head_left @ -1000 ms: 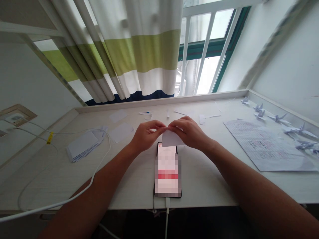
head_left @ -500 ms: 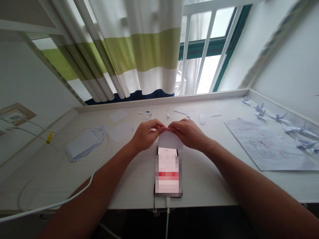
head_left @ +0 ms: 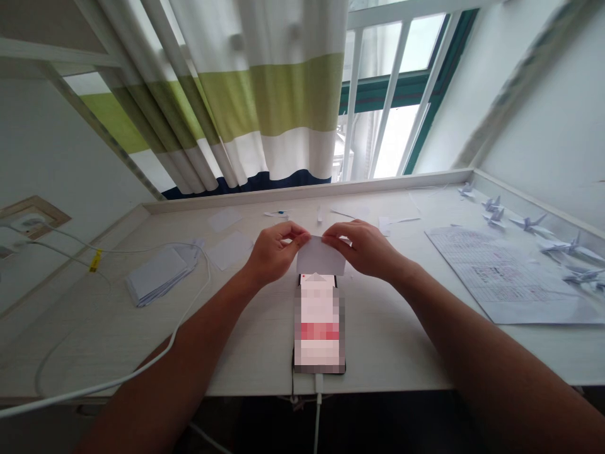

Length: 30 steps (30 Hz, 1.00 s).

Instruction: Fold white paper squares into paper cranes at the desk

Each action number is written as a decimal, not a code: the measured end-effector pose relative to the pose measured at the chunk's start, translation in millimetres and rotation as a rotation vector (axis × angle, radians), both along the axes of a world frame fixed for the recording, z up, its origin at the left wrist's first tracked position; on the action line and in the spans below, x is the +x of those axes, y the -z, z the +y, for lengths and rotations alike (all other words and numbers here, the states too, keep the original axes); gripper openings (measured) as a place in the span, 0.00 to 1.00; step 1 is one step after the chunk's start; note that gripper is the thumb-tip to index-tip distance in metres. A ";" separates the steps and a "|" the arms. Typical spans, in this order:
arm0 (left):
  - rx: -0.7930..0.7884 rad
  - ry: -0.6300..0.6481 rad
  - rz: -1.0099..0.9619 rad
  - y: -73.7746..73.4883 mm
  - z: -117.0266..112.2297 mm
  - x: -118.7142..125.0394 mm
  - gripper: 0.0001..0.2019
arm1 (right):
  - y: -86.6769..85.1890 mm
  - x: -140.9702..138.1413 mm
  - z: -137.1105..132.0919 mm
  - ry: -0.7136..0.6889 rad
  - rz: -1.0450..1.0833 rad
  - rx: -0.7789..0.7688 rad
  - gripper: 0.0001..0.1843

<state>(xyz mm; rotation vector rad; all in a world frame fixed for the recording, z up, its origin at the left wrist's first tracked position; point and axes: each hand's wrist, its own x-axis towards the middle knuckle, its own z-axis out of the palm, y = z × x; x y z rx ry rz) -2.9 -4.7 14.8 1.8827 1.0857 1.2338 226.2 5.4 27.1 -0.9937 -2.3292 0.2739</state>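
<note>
A small white sheet of paper (head_left: 321, 257) is held up over the far end of a phone (head_left: 319, 315) that lies on the white desk. Thumb and fingers of my left hand (head_left: 276, 252) pinch its top edge on the left. On the right, my right hand (head_left: 362, 246) pinches the same edge, a short gap from the left fingertips. The paper hangs towards me, its lower edge just above the lit screen. A white charging cable (head_left: 318, 391) is plugged into the phone's near end.
Left of me lies a stack of paper (head_left: 158, 275), with a white cable (head_left: 189, 315) looping past it over my left forearm. A printed sheet (head_left: 505, 277) lies at right, near several folded paper cranes (head_left: 529, 222). Paper scraps (head_left: 224, 219) and a curtain (head_left: 283, 94) are behind.
My hands have moved slightly apart along the paper's top edge, where the fingertips met before. The paper has risen a little, showing more of the phone's top.
</note>
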 end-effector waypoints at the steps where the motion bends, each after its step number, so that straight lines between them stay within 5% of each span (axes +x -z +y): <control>1: 0.009 0.002 0.008 -0.9 -0.8 0.1 0.12 | -0.5 0.2 -0.4 -0.003 0.006 -0.005 0.15; 16: 0.036 0.036 0.064 -6.8 -7.3 1.2 0.13 | 3.7 -3.6 -2.9 -0.140 0.008 0.023 0.16; 30: -0.175 -0.002 -0.138 -0.5 6.4 -8.6 0.16 | -1.9 14.9 8.8 0.075 -0.075 0.065 0.13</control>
